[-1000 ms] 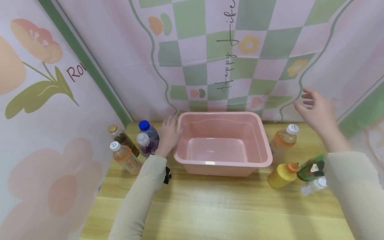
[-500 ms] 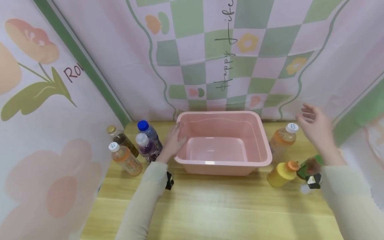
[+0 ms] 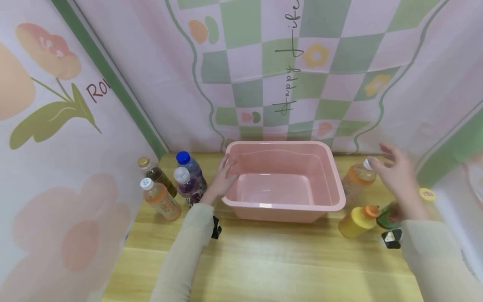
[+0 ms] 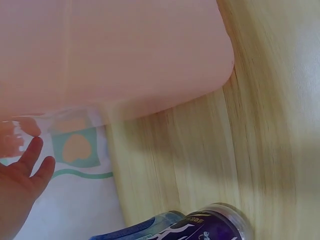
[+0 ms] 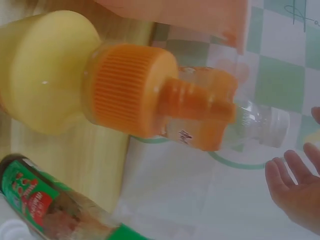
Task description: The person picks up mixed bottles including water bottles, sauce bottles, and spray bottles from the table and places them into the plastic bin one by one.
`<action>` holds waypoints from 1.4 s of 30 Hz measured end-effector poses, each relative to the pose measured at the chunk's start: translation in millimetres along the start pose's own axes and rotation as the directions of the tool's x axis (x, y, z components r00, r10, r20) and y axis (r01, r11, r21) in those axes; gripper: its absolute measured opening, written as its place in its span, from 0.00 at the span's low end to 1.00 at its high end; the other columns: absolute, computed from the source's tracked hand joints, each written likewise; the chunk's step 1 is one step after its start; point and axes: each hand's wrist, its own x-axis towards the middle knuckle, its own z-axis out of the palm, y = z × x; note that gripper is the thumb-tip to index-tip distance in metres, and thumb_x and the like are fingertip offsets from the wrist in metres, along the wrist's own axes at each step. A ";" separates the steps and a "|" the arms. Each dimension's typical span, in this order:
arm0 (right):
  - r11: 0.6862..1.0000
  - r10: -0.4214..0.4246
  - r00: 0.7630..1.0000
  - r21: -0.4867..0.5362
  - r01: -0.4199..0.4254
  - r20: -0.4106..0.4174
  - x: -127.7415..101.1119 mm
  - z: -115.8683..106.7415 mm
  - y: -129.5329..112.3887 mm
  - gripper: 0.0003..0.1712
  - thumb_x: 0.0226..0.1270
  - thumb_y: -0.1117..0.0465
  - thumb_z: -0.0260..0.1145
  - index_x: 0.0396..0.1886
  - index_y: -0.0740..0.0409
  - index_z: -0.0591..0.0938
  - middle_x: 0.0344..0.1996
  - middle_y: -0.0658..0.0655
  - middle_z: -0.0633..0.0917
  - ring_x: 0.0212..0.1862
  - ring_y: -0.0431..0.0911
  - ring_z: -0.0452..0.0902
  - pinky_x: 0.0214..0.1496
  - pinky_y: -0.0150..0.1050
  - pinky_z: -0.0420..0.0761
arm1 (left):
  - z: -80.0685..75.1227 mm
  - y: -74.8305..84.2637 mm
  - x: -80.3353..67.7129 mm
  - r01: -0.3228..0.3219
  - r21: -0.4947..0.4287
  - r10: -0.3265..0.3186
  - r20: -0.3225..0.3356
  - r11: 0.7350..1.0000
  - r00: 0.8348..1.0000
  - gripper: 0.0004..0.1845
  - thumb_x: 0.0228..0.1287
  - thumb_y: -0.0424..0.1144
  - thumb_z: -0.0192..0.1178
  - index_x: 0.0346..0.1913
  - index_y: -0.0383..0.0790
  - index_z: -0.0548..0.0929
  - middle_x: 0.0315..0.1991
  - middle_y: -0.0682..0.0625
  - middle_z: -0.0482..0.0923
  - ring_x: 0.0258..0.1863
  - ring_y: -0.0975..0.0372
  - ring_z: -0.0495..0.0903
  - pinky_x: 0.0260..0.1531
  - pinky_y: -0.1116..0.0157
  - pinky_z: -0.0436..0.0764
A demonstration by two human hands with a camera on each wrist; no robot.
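A pink plastic basin (image 3: 283, 208) stands against the back curtain with nothing in it. My left hand (image 3: 222, 181) is at its left rim, fingers loosely extended and the thumb overlapping the basin's inside in the head view. In the left wrist view the fingertips (image 4: 36, 145) show close by the basin's pink wall (image 4: 150, 60). My right hand (image 3: 399, 178) hovers with parted fingers at the white cap of a drink bottle (image 3: 356, 178) with an orange label, right of the basin. The right wrist view has open fingers (image 5: 295, 170) just beside that white cap (image 5: 276, 127), holding nothing.
In front of the orange-labelled bottle stand a yellow squeeze bottle (image 3: 356, 222) and a green-labelled bottle (image 5: 35, 195). Left of the basin are a purple bottle (image 3: 188, 188), a blue-capped bottle (image 3: 192, 165), an orange drink bottle (image 3: 162, 201) and a dark gold-capped bottle (image 3: 158, 176).
My right hand has come down from near the curtain to the white cap of the orange-labelled bottle. The left hand has shifted right onto the basin's left rim.
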 end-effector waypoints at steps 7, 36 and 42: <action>1.000 0.013 0.999 -0.028 -0.011 0.046 -2.6 3.7 5.9 0.43 0.70 0.47 0.56 0.74 0.62 0.50 0.73 0.73 0.52 0.67 0.75 0.53 0.62 0.73 0.61 | 1.4 -0.7 0.8 -0.003 0.003 0.003 -0.001 1.000 1.000 0.26 0.67 0.41 0.52 0.67 0.40 0.68 0.79 0.54 0.35 0.75 0.44 0.49 0.70 0.41 0.59; 0.984 -0.110 0.994 -0.144 0.105 -0.027 6.4 16.7 19.7 0.28 0.64 0.65 0.61 0.62 0.72 0.69 0.58 0.79 0.71 0.54 0.69 0.68 0.43 0.42 0.71 | -0.3 -1.3 2.0 0.010 0.039 -0.010 0.006 0.999 1.000 0.24 0.68 0.41 0.51 0.65 0.38 0.71 0.79 0.55 0.34 0.74 0.45 0.53 0.70 0.45 0.63; 0.983 -0.114 0.993 -0.147 0.108 -0.037 5.4 16.6 20.2 0.27 0.64 0.63 0.62 0.60 0.72 0.71 0.56 0.76 0.73 0.47 0.53 0.73 0.42 0.32 0.68 | -0.2 -1.5 3.4 0.025 0.027 -0.025 0.013 0.999 1.000 0.24 0.68 0.41 0.51 0.65 0.39 0.70 0.79 0.57 0.33 0.74 0.45 0.53 0.69 0.46 0.64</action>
